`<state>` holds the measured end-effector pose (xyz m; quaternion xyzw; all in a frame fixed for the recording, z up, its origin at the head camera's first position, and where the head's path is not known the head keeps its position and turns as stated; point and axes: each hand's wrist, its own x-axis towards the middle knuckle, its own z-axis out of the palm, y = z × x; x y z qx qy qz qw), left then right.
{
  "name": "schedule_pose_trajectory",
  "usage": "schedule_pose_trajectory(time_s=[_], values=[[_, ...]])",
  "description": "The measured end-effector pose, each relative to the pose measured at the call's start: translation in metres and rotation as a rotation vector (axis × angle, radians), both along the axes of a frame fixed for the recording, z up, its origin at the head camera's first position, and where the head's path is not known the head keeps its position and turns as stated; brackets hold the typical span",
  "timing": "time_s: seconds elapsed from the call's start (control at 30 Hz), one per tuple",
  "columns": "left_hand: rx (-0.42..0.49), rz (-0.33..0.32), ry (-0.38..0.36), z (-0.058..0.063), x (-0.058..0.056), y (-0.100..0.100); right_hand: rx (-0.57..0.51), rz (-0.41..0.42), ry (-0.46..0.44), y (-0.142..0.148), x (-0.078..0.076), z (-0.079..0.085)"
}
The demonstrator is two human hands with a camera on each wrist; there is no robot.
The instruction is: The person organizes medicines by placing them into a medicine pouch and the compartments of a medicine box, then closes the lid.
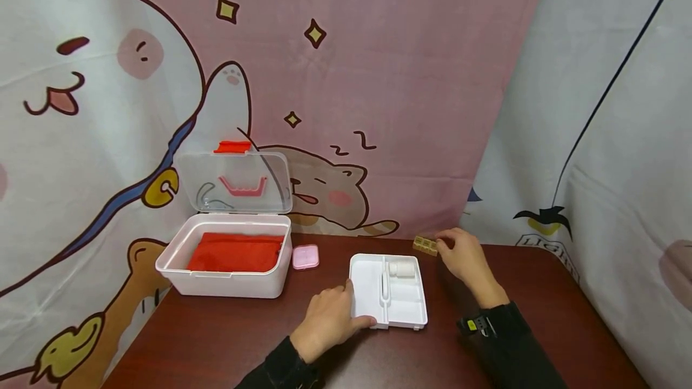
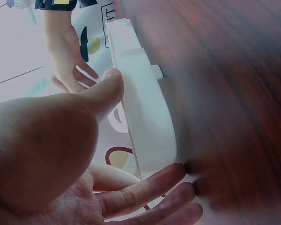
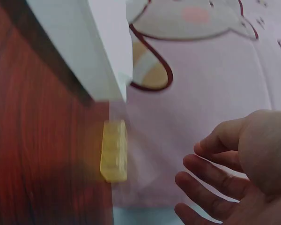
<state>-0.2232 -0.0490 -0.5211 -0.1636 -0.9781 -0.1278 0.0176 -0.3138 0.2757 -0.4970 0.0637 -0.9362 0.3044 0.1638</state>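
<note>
A white compartment tray (image 1: 367, 287) lies on the table, with a white cylindrical thing (image 1: 402, 268) in its right section. My left hand (image 1: 330, 320) rests against the tray's near-left corner. In the left wrist view, its thumb touches the rim of the tray (image 2: 147, 112), and its fairly straight fingers (image 2: 166, 177) spread around the corner. Beyond the tray's far-right corner lies a small translucent yellow box with several compartments (image 1: 425, 245). My right hand (image 1: 465, 260) is just right of it. The right wrist view shows loosely bent fingers (image 3: 210, 176) apart from the yellow box (image 3: 114, 152).
At the left stands a white bin (image 1: 227, 284) with its clear lid (image 1: 238, 188) raised and red cloth (image 1: 238, 252) inside. A small pink case (image 1: 305, 257) lies beside it. Printed cloth (image 1: 405, 107) hangs behind the brown table (image 1: 421, 362).
</note>
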Motion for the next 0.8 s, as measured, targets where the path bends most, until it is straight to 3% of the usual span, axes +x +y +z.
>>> schedule_pose_trajectory(time_s=[0.33, 0.6, 0.8], values=[[0.018, -0.017, 0.031, -0.008, 0.003, -0.003, 0.009, -0.032, -0.180, 0.018, -0.021, -0.026], [0.013, -0.016, 0.058, -0.004, 0.003, -0.003, 0.047, -0.004, -0.179, 0.013, -0.037, -0.041], [0.015, -0.022, 0.059, -0.001, 0.001, -0.002, 0.117, 0.046, -0.201, 0.009, -0.040, -0.045]])
